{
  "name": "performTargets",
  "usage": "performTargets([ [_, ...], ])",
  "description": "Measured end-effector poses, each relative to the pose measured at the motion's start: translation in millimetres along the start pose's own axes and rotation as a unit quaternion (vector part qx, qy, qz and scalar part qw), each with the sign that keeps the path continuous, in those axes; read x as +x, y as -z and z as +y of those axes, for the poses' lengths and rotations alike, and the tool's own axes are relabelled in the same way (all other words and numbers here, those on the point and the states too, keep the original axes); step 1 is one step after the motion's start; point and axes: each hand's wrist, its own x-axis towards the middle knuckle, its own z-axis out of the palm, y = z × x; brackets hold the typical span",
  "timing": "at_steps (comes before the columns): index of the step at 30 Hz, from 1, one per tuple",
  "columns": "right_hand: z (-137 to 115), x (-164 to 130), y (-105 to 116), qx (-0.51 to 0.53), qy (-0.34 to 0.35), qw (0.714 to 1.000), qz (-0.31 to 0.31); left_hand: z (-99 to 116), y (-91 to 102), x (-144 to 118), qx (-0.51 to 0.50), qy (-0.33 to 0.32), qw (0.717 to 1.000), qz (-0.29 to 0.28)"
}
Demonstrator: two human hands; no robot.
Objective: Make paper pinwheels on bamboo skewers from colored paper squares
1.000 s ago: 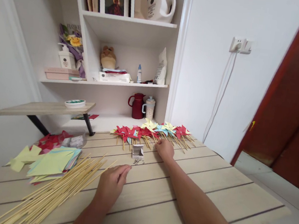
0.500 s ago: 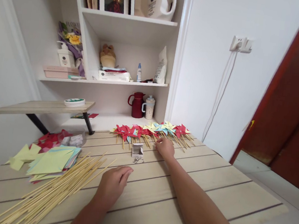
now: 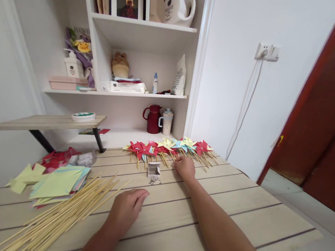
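Yellow pinwheel (image 3: 166, 143) just past the right hand (image 3: 185, 167) sits lower than 1 second ago, and the left hand (image 3: 126, 206) has slipped slightly farther from the little box (image 3: 154, 170).

Sticks (image 3: 67, 212) before paper stack (image 3: 58, 181), pinwheels (image 3: 143, 149) behind box (image 3: 154, 170)

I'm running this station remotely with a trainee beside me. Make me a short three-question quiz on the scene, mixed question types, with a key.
1. Which is nearest the right hand?
a) the stack of coloured paper
b) the row of paper pinwheels
c) the bottle with the blue cap

2. True or false: in this view, the loose thin wooden sticks lie to the left of the small open box.

3. What lies on the table right by the near side of that box?

Key:
1. b
2. True
3. A cluster of small silvery metal pieces
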Motion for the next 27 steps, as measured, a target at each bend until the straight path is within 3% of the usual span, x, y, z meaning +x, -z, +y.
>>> performTargets([
  [15, 0.7, 0.7, 1.0, 0.005, -0.002, 1.0, -0.009, 0.2, 0.6, 0.0, 0.024, 0.001, 0.999, -0.037],
  [27, 2.3, -2.0, 3.5, 0.007, 0.019, 1.0, -0.007, 7.4, 4.4, -0.5, 0.119, 0.034, 0.98, -0.153],
])
